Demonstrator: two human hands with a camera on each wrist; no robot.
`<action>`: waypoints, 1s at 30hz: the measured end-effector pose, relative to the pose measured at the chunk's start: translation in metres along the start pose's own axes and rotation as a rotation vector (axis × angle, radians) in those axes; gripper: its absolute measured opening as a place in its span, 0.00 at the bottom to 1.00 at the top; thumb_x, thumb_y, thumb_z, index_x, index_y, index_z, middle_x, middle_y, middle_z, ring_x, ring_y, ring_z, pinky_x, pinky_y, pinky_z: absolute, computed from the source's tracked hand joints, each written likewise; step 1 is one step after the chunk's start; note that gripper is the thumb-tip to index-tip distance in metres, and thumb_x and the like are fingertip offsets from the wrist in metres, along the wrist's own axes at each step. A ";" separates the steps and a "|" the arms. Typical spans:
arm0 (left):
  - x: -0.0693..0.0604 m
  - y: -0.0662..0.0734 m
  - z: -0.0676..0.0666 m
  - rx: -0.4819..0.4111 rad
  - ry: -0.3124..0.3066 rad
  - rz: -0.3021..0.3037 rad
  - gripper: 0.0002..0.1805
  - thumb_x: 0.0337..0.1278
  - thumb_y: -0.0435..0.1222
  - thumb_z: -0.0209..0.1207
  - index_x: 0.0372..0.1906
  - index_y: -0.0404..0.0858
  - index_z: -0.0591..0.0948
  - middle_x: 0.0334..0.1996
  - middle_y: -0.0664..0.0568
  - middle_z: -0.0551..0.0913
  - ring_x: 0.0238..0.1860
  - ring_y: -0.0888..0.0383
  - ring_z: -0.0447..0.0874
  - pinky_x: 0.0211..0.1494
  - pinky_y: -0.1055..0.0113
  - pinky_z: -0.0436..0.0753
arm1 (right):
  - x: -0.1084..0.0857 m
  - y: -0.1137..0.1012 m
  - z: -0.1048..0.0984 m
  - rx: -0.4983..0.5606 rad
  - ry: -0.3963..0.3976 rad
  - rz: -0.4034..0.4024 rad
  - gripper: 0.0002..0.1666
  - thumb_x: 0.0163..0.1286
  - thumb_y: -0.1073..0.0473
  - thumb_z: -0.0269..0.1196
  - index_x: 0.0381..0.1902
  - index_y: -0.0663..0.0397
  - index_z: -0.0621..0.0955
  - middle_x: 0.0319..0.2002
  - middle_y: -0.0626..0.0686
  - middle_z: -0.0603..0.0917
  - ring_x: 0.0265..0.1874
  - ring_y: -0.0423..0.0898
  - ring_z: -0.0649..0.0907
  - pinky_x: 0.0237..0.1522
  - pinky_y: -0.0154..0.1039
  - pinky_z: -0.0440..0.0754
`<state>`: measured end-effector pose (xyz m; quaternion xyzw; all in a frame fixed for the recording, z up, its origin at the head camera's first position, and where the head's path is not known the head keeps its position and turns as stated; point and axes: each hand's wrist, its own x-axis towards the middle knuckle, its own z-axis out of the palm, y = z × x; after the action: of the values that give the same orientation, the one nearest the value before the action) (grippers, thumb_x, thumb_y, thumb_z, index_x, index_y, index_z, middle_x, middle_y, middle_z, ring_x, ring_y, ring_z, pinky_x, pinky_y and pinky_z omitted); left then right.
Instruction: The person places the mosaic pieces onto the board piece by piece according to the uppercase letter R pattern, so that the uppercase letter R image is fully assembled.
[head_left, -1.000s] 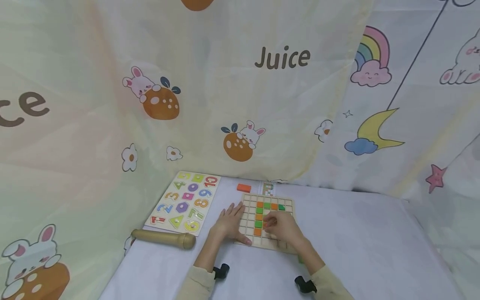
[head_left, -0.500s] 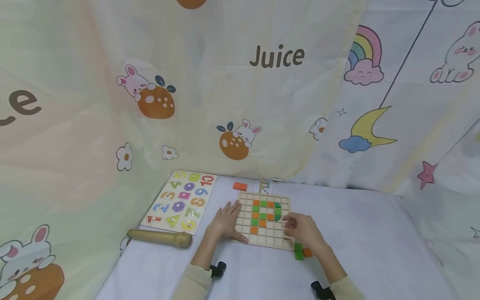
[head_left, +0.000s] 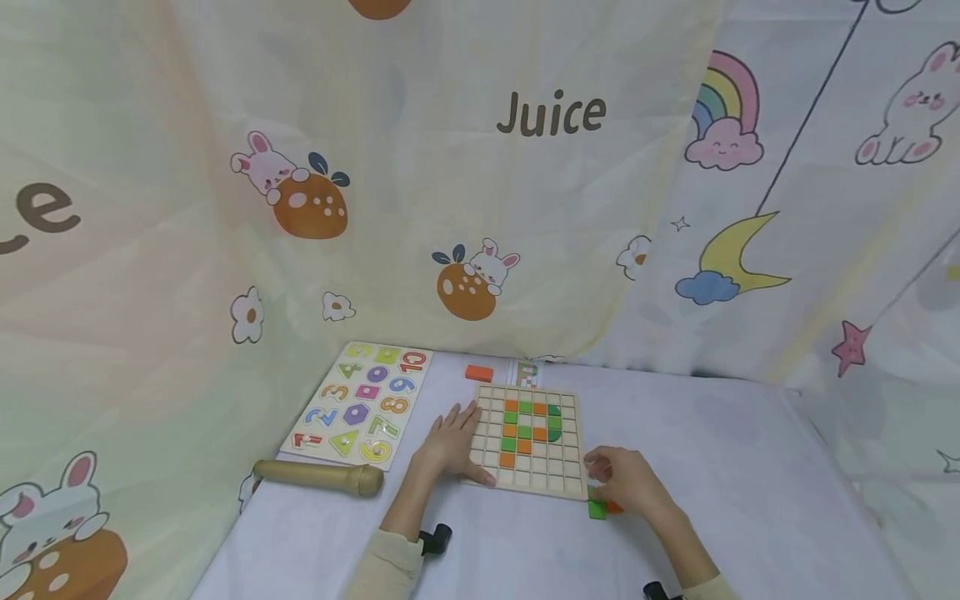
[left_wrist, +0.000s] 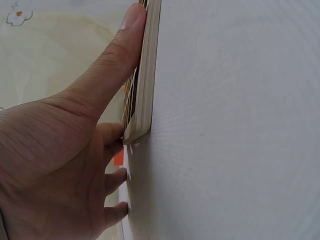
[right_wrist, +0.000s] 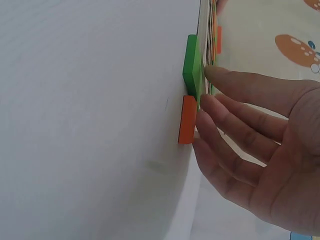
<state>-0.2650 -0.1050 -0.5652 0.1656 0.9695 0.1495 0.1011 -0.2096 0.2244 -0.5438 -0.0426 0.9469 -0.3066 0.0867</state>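
A square wooden grid board (head_left: 555, 477) lies on the white table in the head view. Orange and green tiles (head_left: 524, 432) fill some of its squares, with dark green rounded ones at their right side. My left hand (head_left: 450, 446) rests on the board's left edge with fingers spread; in the left wrist view its thumb (left_wrist: 112, 65) lies along the board's rim. By the board's lower right corner, my right hand (head_left: 626, 479) hovers over loose tiles with fingers loosely bent. A green tile (right_wrist: 191, 62) and an orange tile (right_wrist: 187, 120) sit close to its fingertips, partly hidden in the head view.
Left of the board lies a number and shape puzzle (head_left: 360, 408), with a gold toy microphone (head_left: 318, 477) in front of it. Behind the board are an orange block (head_left: 479, 373) and a small pattern card (head_left: 527, 373). Printed curtains (head_left: 390, 167) hang behind the table.
My right hand has moved off the board, rightward and down to the loose tiles. A green tile and a dark green rounded tile now show where it was. The left hand has stayed put.
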 end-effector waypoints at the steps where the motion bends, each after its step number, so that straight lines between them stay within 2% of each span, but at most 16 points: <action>1: 0.000 0.000 0.000 -0.001 0.001 0.000 0.77 0.29 0.70 0.78 0.84 0.37 0.56 0.84 0.44 0.51 0.84 0.39 0.45 0.82 0.37 0.53 | 0.000 0.001 0.000 0.001 -0.006 0.003 0.29 0.46 0.69 0.82 0.49 0.55 0.87 0.33 0.45 0.86 0.36 0.44 0.84 0.42 0.45 0.87; 7: 0.000 0.002 -0.002 -0.005 0.004 -0.002 0.76 0.29 0.69 0.79 0.83 0.36 0.56 0.84 0.43 0.52 0.83 0.38 0.46 0.82 0.37 0.54 | -0.003 0.005 0.000 0.016 -0.017 -0.004 0.28 0.44 0.72 0.81 0.46 0.54 0.88 0.28 0.46 0.83 0.30 0.43 0.80 0.33 0.39 0.82; 17: 0.000 0.000 0.000 -0.005 -0.002 -0.001 0.77 0.29 0.70 0.78 0.84 0.37 0.55 0.84 0.44 0.51 0.84 0.39 0.45 0.82 0.37 0.53 | -0.002 0.004 -0.001 0.049 -0.029 0.007 0.27 0.46 0.72 0.80 0.46 0.53 0.88 0.28 0.48 0.81 0.28 0.45 0.78 0.27 0.38 0.79; 24: 0.000 0.000 0.000 0.002 -0.001 0.005 0.77 0.29 0.71 0.77 0.84 0.38 0.55 0.85 0.45 0.51 0.84 0.39 0.45 0.82 0.37 0.53 | -0.002 0.003 -0.007 0.072 -0.059 -0.003 0.27 0.47 0.69 0.82 0.47 0.52 0.88 0.26 0.48 0.82 0.26 0.45 0.79 0.26 0.39 0.79; 30: -0.001 0.001 -0.001 0.004 -0.001 0.004 0.77 0.29 0.70 0.78 0.84 0.38 0.55 0.85 0.45 0.51 0.84 0.39 0.45 0.82 0.37 0.53 | 0.001 -0.004 -0.009 0.093 -0.045 -0.041 0.27 0.49 0.68 0.82 0.48 0.51 0.88 0.27 0.46 0.84 0.27 0.44 0.81 0.27 0.38 0.82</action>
<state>-0.2641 -0.1048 -0.5633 0.1677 0.9695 0.1479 0.1007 -0.2124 0.2259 -0.5343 -0.0646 0.9284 -0.3510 0.1036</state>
